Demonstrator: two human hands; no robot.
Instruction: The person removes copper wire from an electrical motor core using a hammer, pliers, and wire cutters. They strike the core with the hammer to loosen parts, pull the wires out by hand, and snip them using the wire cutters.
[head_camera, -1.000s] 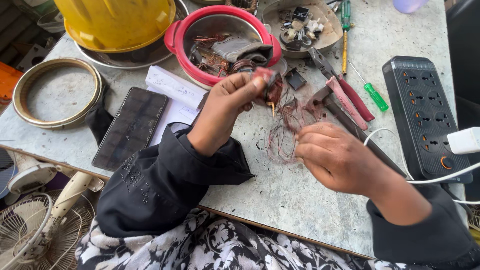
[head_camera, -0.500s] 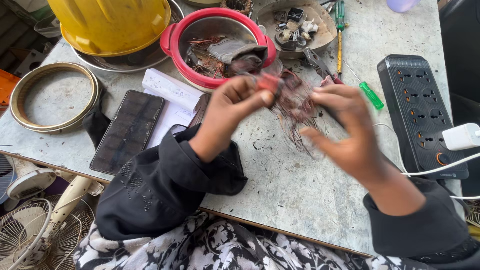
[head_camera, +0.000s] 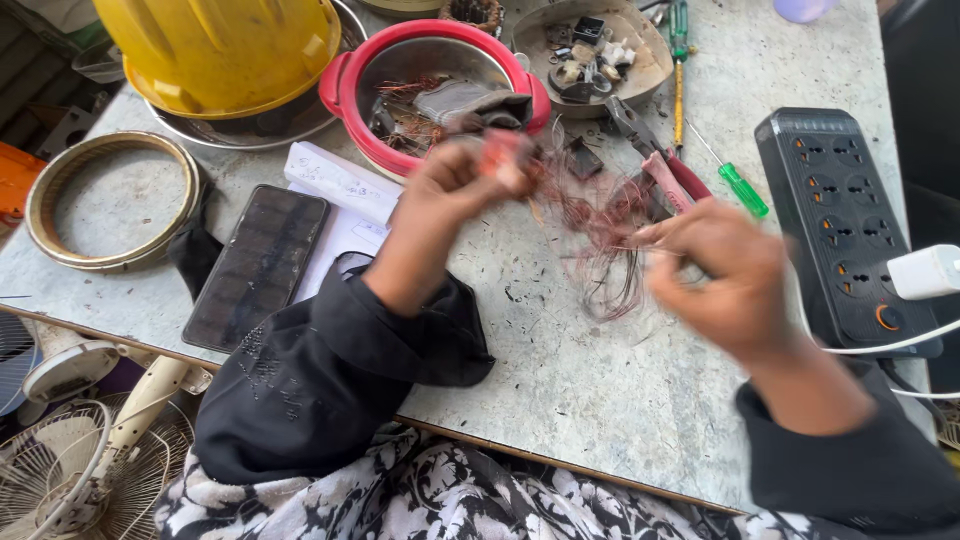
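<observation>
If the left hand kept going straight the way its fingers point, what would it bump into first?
Probably the red-rimmed bowl: the left hand points up-right toward it, though motion blur and unclear height leave that uncertain.

A yellow hard hat (head_camera: 225, 50) sits at the far left of the speckled table (head_camera: 560, 400), beside a red-rimmed bowl (head_camera: 345, 85). A dark phone (head_camera: 257, 265) lies near a brass ring (head_camera: 110, 200). A black power strip (head_camera: 845, 215) occupies the right edge, with red-handled pliers (head_camera: 665, 165) and a green screwdriver (head_camera: 738, 185) nearby.
</observation>
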